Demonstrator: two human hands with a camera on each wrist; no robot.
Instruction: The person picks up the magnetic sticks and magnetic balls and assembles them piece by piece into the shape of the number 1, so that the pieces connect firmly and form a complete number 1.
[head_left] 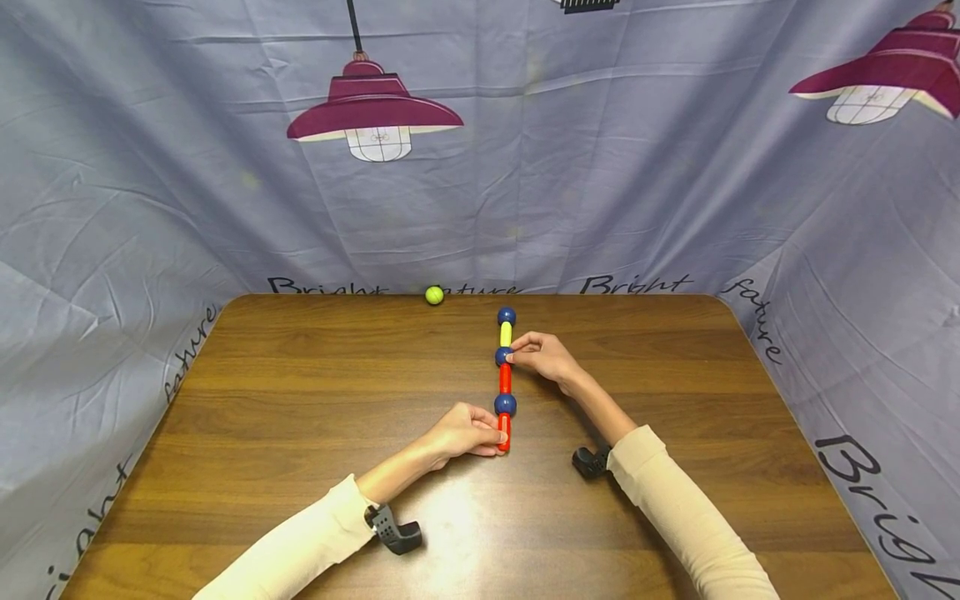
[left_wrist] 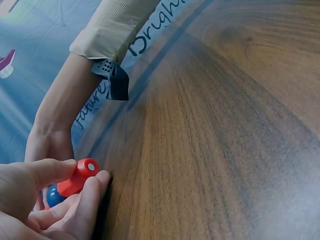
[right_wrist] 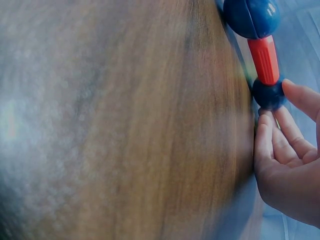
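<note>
A straight chain of rods and balls runs away from me along the table. From far to near it has a blue ball (head_left: 507,316), a yellow-green rod (head_left: 506,335), a second blue ball (head_left: 503,356), a red rod (head_left: 506,379), a third blue ball (head_left: 506,404) and a red rod (head_left: 504,423) at the near end. My left hand (head_left: 465,431) pinches that near red rod between thumb and fingers; its end face shows in the left wrist view. With thumb and fingertips, my right hand (head_left: 546,357) holds the second blue ball, also seen in the right wrist view.
A yellow-green ball (head_left: 434,295) sits at the table's far edge, left of the chain. Grey printed cloth (head_left: 480,192) hangs behind and at both sides of the brown wooden table (head_left: 315,400). Each wrist carries a black strap device (head_left: 397,533).
</note>
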